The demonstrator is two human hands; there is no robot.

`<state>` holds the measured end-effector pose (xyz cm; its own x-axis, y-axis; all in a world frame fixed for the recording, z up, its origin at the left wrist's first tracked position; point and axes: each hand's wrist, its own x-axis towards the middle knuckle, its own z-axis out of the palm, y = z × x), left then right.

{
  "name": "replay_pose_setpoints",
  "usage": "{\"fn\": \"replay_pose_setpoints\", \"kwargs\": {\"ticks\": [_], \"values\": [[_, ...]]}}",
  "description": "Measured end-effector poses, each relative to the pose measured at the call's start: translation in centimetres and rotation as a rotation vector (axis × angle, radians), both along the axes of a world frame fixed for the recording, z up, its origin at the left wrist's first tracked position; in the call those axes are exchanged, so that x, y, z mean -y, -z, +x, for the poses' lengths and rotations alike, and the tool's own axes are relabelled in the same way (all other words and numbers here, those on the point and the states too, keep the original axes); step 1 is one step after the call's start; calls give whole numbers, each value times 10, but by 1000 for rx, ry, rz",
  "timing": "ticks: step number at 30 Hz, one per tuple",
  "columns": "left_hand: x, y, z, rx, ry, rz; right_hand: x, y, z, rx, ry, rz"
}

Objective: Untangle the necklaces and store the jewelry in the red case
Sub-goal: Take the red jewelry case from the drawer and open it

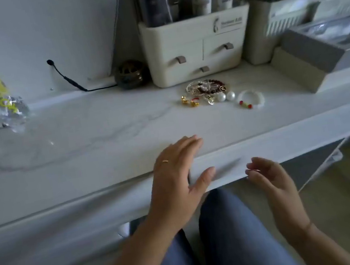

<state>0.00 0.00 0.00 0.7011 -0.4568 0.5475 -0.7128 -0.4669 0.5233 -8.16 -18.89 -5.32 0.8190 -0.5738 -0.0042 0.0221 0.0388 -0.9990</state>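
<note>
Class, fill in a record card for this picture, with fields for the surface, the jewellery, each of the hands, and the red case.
surface: white marbled desk
jewellery heap: tangled necklaces, just in front of the cream drawer organiser
loose pieces: gold pieces, two pearls, white bracelet with red beads
left hand: open, fingers laid over the desk's front edge, ring on one finger
right hand: fingers loosely curled, holding nothing, below the desk's edge
red case: not in view
</note>
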Motion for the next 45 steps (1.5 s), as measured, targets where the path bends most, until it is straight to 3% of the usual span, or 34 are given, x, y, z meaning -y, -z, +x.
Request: {"fn": "replay_pose_setpoints", "kwargs": {"ticks": [5, 14, 21, 24, 27, 30, 32, 36, 41, 43, 45], "values": [[15, 11, -3, 176, -118, 71, 11, 20, 16, -70, -46, 228], [25, 12, -4, 210, -151, 171, 12, 16, 26, 53, 33, 885], [26, 10, -13, 159, -118, 152, 7, 2, -3, 17, 8, 897], [34, 6, -21, 120, -48, 102, 12, 5, -21, -83, 157, 505], [47, -4, -34, 32, -2, 85, 30, -9, -37, 45, 367, -116], [58, -13, -47, -121, 14, 124, 56, -22, -35, 41, 310, -734], [61, -17, -53, -154, 16, 174, 70, -25, -36, -46, 290, -955], [64, -27, -58, -240, 50, 158, 86, -33, -45, -72, 333, -1137], [82, -32, -60, -677, 193, 9, 102, -58, -52, -87, 342, -969], [93, -28, -58, -796, 199, -55, 116, -66, -53, -177, 333, -1014], [107, -24, -57, -890, 185, -74, 132, -72, -52, -390, 278, -1070]]}}
